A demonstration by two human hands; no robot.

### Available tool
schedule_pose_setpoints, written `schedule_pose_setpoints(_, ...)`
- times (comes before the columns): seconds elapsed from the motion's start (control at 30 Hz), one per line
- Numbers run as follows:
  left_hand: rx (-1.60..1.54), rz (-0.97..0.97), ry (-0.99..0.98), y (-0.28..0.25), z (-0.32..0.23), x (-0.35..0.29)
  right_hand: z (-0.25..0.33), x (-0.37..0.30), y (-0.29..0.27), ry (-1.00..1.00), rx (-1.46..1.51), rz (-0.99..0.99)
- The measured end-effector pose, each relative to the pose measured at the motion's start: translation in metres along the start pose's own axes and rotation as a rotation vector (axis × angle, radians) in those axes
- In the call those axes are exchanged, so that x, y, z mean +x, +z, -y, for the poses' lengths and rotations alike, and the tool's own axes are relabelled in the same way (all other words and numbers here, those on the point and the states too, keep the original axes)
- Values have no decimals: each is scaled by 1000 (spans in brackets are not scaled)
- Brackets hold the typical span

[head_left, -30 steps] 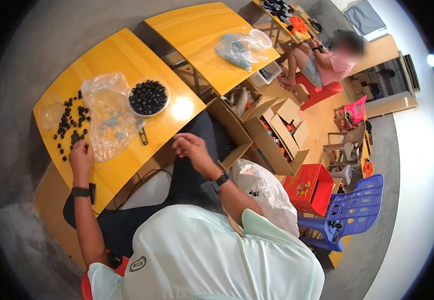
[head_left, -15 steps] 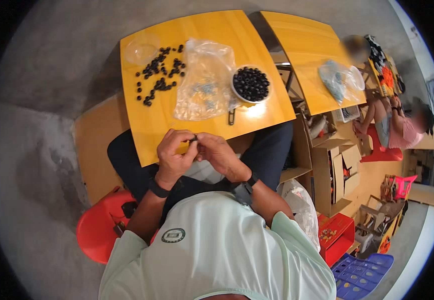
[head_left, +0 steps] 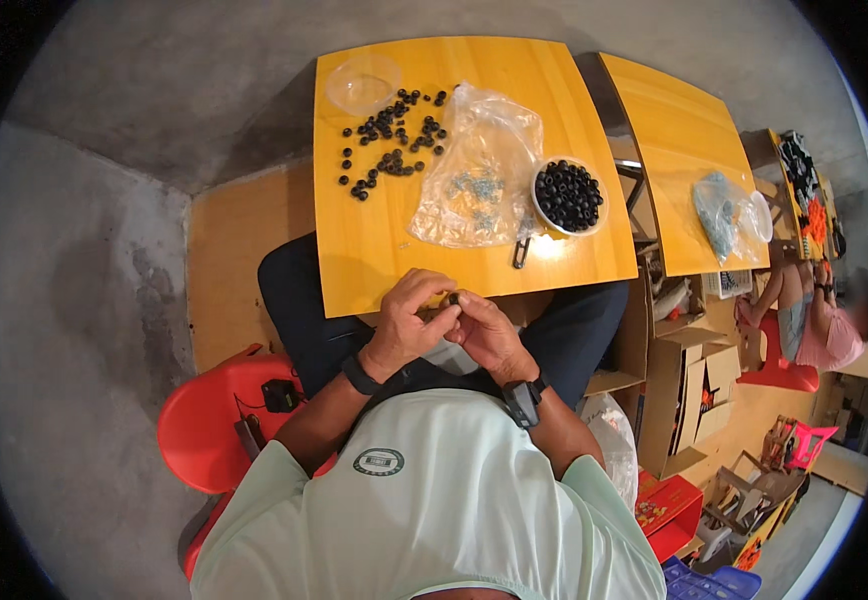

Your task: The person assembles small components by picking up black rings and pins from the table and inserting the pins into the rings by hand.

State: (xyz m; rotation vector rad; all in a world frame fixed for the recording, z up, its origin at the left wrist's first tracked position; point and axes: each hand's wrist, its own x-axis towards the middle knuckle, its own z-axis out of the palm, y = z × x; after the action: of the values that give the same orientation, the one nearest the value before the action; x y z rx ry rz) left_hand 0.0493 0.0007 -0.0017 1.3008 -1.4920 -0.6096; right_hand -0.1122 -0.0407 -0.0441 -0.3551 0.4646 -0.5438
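Note:
My left hand [head_left: 410,320] and my right hand [head_left: 488,338] meet just off the near edge of a yellow table [head_left: 374,255]. Between their closed fingertips is a small black round piece [head_left: 454,298], mostly covered, pinched from both sides. Several similar black bead-like pieces [head_left: 392,160] lie scattered on the table's left part. A white bowl [head_left: 603,210] at the right is filled with more of them. A crumpled clear plastic bag [head_left: 484,140] lies between, with small greyish bits in it. Near the bowl is a flat black slotted piece [head_left: 522,252].
At the far left corner sits a clear plastic dish [head_left: 364,85]. A second yellow table [head_left: 669,130] stands to the right, bearing a bag [head_left: 719,215]. Cardboard boxes [head_left: 689,390] stand beside my right leg. A red chair [head_left: 214,420] is at my left; another person [head_left: 829,330] sits far right.
The whole view has shifted, so the table appears further right. Both hands stay together on the small black piece, with the fingers slightly rearranged.

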Motion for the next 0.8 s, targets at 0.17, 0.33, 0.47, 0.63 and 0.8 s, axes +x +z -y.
schedule_pose_setpoints(0.17, 2, 65, 54, -1, 11, -1, 2, -2, -1, 34, 5, -63)
schedule_pose_setpoints(0.33, -19, 177, 14, -3, 14, 6, 6, 2, -17, 100, -5, -14)
schedule_pose_setpoints(0.47, -20, 221, -60, -17, 28, 29, 17, 15, -25, -3, -33, -84)
schedule_pose_setpoints(0.63, 271, -46, -267, -51, 64, 67, 44, 44, -34, -99, -165, -72)
schedule_pose_setpoints(0.8, 439, 50, -233, -56, 67, 79, 40, 57, -48, -149, 49, 91)
